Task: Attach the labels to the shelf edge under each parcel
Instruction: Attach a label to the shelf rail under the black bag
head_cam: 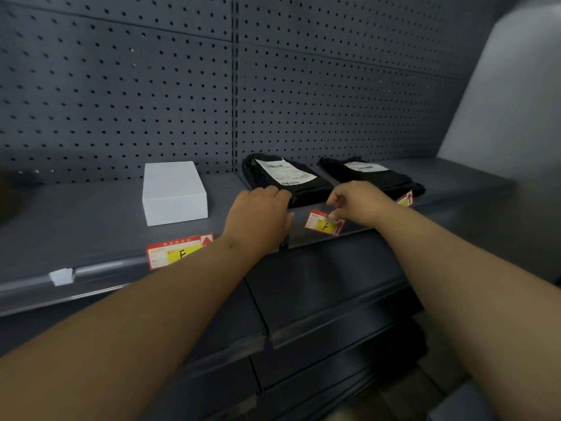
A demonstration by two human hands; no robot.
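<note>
Red-and-yellow label (324,222) pinched in right hand (358,202) at shelf edge (394,221) under middle black parcel (288,177) — left hand (261,214) flat, empty — next, press it flush.

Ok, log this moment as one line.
right hand: pinching middle label at shelf edge | left hand: on middle parcel

Bare grey metal shelf (76,220) lies open left of the white rectangular box (174,192) and right of the far black plastic parcel (373,176). The near black plastic parcel (288,177) fills the middle; only narrow gaps separate the three.
</note>
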